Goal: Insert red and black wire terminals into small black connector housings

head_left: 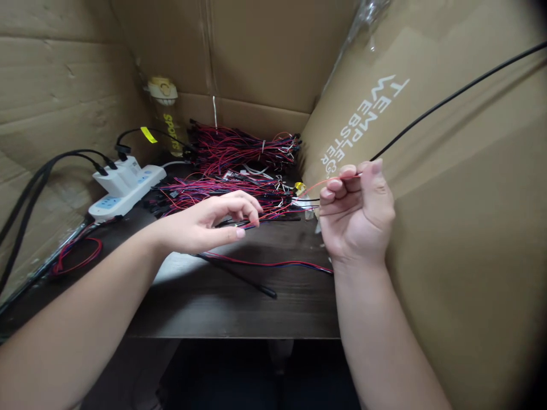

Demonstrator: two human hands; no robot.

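A black cable (448, 101) is pinched between the thumb and fingertips of the right hand (358, 216), raised above the right edge of the worktop (299, 316); a thin red wire (318, 185) runs leftward from the same pinch. The left hand (209, 222) is loosely curled, a gap between thumb and fingers, near the worktop's middle; whether it grips any wire, I cannot tell. Below it, loose wires (282, 262) and a black tube (256, 288) lie toward the front edge. A wire pile (194, 188) lies behind, then a tied bundle (243, 148) near the back edge. Toward the back left corner are a power strip (147, 185) and a bottle (163, 94).
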